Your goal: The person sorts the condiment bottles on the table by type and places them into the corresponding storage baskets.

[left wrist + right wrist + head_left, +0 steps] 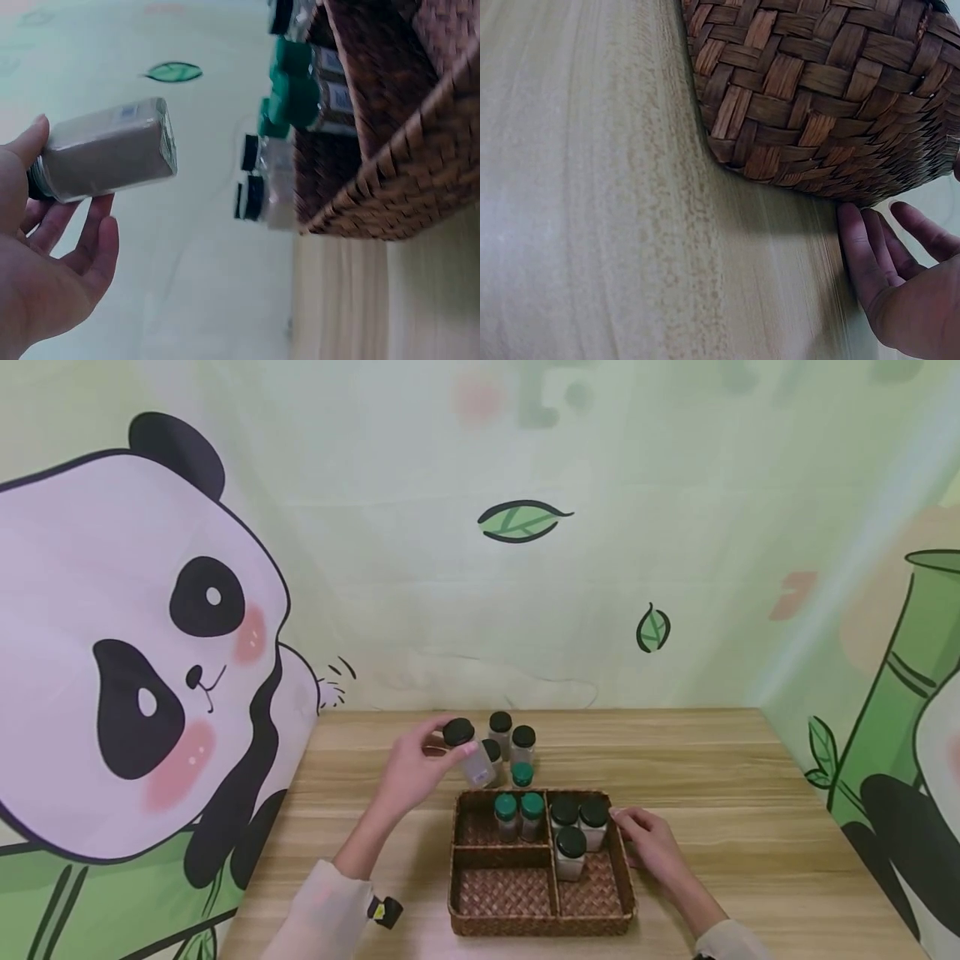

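Observation:
My left hand (415, 770) holds a clear square spice jar (477, 768) with a black lid, tilted above the table behind the basket. In the left wrist view, the thumb and fingers grip this jar (109, 150) near its lid, and greyish contents show through its sides. My right hand (654, 845) rests against the right side of a brown woven basket (540, 928) with compartments. Its fingers (862, 251) look fairly straight and touch the basket wall low down in the right wrist view. Two green-lidded jars (532, 810) stand in the back-left compartment; three black-lidded jars (571, 852) stand in the right one.
Behind the basket stand more jars: black-lidded ones (523, 739) and a green-lidded one (522, 774). The front-left compartment (504, 892) shows its bare woven floor. The wood-grain table (712, 760) ends at a panda-printed backdrop (420, 568).

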`<action>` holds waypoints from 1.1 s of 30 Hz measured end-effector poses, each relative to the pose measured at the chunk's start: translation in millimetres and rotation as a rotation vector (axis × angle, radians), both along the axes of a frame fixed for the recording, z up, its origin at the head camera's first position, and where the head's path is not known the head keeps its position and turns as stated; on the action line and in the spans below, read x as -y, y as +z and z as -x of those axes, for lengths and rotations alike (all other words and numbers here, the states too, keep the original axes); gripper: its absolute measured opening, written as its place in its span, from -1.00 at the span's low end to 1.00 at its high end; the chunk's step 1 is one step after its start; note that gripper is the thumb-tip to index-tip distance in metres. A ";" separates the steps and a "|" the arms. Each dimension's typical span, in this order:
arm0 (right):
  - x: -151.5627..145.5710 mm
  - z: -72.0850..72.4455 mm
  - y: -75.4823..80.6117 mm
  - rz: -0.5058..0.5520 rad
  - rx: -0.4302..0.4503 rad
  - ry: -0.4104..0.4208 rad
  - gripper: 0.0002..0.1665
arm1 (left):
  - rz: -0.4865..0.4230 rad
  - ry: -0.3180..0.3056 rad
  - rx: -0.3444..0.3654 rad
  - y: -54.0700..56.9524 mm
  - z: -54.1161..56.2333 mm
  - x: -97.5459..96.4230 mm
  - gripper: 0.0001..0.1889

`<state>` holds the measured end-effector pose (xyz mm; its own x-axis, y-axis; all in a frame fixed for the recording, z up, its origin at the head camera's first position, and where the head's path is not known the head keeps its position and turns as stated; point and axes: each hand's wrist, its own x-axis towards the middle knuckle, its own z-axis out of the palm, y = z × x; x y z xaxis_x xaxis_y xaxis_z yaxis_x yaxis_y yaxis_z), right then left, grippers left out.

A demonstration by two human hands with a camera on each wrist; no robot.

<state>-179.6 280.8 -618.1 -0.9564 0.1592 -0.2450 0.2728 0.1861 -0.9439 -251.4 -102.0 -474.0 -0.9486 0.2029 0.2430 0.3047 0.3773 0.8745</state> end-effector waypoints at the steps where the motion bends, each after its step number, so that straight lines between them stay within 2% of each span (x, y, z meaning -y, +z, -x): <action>1: -0.2 -0.1 -0.3 0.004 0.001 -0.003 -0.44 | 0.001 -0.014 0.000 3.0 -2.7 -1.9 -0.45; 8: -1.3 1.7 -3.3 -0.009 0.003 -0.005 -0.45 | 0.036 -0.155 0.026 11.4 -19.5 -11.8 -0.49; 15: -2.0 0.6 -2.3 -0.075 -0.027 0.006 -0.39 | 0.070 -0.327 0.004 15.2 -34.5 -24.7 -0.53; 19: -2.8 0.6 -1.3 -0.098 -0.035 0.012 -0.38 | 0.097 -0.407 0.005 7.8 -39.5 -32.2 -0.55; 27: -4.2 2.3 -2.9 -0.124 -0.044 0.019 -0.38 | 0.116 -0.496 0.034 -14.2 -52.7 -45.2 -0.50; 30: -3.6 1.4 -2.6 -0.103 -0.024 0.015 -0.37 | 0.171 -0.521 0.020 -20.2 -58.3 -48.3 -0.45; 33: -3.1 1.0 -1.7 -0.091 -0.015 0.014 -0.36 | 0.267 -0.530 -0.011 -24.3 -63.1 -50.2 -0.40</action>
